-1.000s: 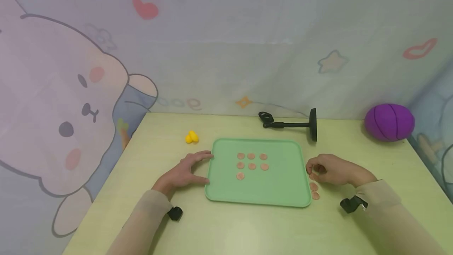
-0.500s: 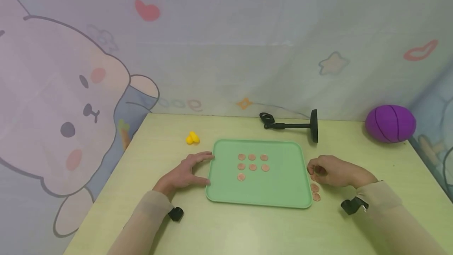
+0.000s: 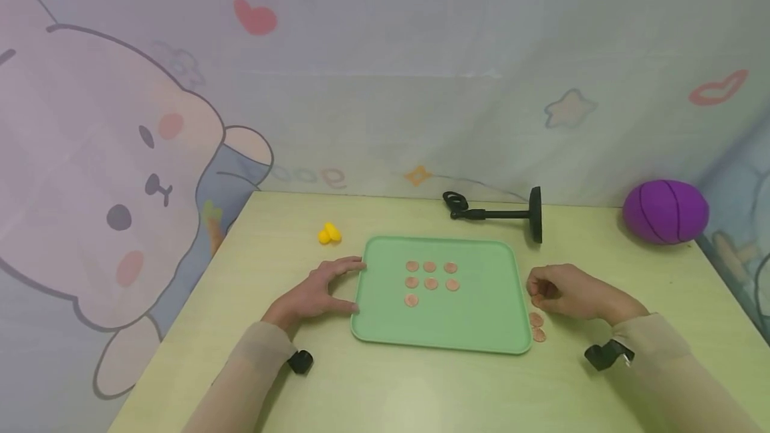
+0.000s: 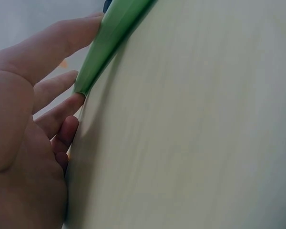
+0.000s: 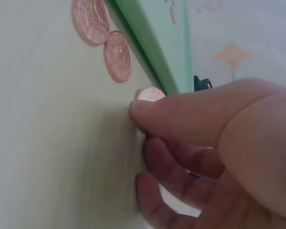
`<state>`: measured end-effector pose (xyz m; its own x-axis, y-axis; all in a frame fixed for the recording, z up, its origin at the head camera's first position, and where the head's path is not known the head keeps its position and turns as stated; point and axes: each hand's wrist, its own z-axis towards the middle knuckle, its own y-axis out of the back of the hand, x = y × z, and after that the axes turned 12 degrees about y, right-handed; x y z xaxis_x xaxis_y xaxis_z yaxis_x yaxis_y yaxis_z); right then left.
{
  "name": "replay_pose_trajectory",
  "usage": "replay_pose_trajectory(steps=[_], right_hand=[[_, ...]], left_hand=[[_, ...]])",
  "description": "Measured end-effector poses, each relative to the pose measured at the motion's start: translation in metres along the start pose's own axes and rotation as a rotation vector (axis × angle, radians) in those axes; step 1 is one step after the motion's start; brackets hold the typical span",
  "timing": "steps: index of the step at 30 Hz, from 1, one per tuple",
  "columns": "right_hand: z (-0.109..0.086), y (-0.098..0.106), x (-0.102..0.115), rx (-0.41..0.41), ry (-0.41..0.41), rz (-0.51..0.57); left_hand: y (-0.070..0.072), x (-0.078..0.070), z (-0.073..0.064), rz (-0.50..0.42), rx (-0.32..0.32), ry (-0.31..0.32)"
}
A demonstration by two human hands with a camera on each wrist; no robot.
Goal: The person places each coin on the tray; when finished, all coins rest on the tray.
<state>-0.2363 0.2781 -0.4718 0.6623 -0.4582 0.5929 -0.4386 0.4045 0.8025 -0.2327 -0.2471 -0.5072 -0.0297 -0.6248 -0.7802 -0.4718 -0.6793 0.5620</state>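
In the head view, a light green tray (image 3: 445,327) lies on the table with several copper coins (image 3: 431,283) set out in rows. My left hand (image 3: 313,294) touches the tray's left edge with thumb and fingertips, its fingers spread. At the tray's right side, my right hand (image 3: 564,291) pinches a copper coin (image 5: 150,93), with the thumb across it in the right wrist view. Two more coins (image 5: 118,56) lie flat on the table beside the tray's rim, nearer the person than the right hand. Part of the pinched coin is hidden by the thumb.
Behind the tray lies a black stand (image 3: 499,214) with a round base. A small yellow toy (image 3: 329,233) sits at the back left, and a purple ball (image 3: 665,212) at the back right corner. A printed curtain (image 3: 385,119) hangs behind the table (image 3: 385,386).
My right hand has shifted slightly right, away from the tray's rim, along with the coin at its fingertips. My left hand stays at the tray's edge. The head view has shifted a little.
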Motion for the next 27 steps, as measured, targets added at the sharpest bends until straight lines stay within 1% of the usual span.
replay_pose_trajectory(steps=[3,6,14,19,27], right_hand=[[-0.002,-0.002,0.000,-0.038,0.019,0.012],[-0.005,-0.004,-0.001,-0.071,0.015,0.013],[-0.007,-0.005,-0.003,-0.154,0.023,-0.068],[-0.008,-0.004,-0.003,-0.164,0.026,-0.081],[-0.012,-0.003,-0.001,-0.162,0.000,-0.072]], left_hand=[[0.000,0.001,0.000,-0.001,-0.002,-0.001],[0.000,0.001,0.000,-0.003,-0.002,-0.008],[0.001,0.001,0.000,0.000,-0.005,-0.024],[0.001,0.001,-0.001,-0.008,-0.005,0.002],[0.001,-0.001,-0.002,-0.009,-0.001,0.029]])
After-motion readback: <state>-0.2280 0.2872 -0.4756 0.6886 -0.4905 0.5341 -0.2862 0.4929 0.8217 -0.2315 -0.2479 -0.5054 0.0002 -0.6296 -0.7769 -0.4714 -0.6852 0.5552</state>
